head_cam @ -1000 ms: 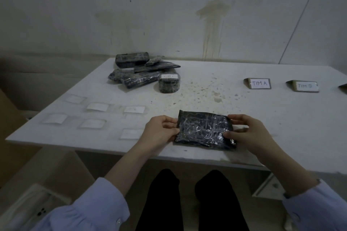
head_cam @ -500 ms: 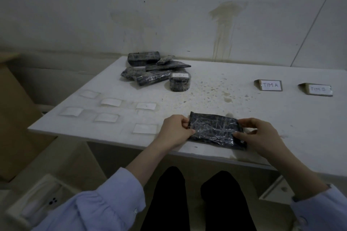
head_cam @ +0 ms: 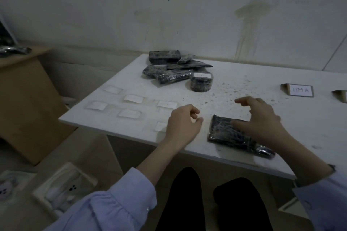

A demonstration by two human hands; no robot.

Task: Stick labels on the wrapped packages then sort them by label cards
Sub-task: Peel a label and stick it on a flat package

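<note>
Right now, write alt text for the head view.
The right hand spreads over a black wrapped package on the white table; the left hand hangs loosely curled beside it. Paper labels lie left, a pile of wrapped packages behind, a TIM A card right.

White table (head_cam: 244,75) — packages (head_cam: 170,78), labels (head_cam: 133,98), cards (head_cam: 300,90)

- A bare packing or storage room: stained plaster wall (head_cam: 249,24), speckled white tabletop (head_cam: 262,73).
- To its left stand cardboard boxes (head_cam: 24,95); wrapped packages (head_cam: 169,78) lie heaped on top.
</note>
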